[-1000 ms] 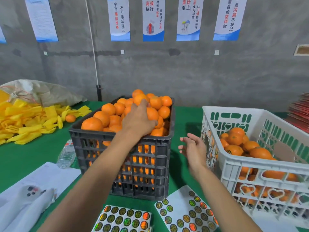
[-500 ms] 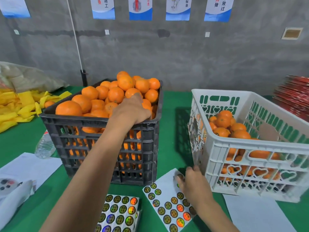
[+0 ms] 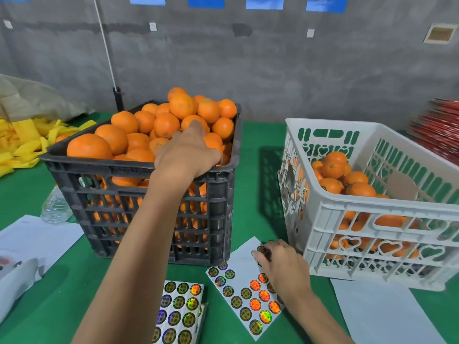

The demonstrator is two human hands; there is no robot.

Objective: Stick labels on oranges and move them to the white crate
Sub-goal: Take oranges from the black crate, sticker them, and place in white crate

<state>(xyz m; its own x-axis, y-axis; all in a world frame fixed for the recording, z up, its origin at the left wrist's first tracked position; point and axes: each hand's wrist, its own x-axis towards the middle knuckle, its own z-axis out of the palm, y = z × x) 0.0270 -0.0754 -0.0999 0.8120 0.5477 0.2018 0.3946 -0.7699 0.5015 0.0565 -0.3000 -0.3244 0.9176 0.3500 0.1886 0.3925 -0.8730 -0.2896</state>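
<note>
Oranges: orange. Source crate: black, slotted. White crate: heart cut-outs. Label sheet: white, round holographic gold and red-orange stickers. Tabletop: green. Wall: grey.

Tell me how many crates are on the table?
2: black crate left of centre, heaped with oranges; white crate at right, partly filled. None seems hidden.

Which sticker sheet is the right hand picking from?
The angled sticker sheet beside the white crate; right hand rests on it. The other sheet lies untouched.
</note>
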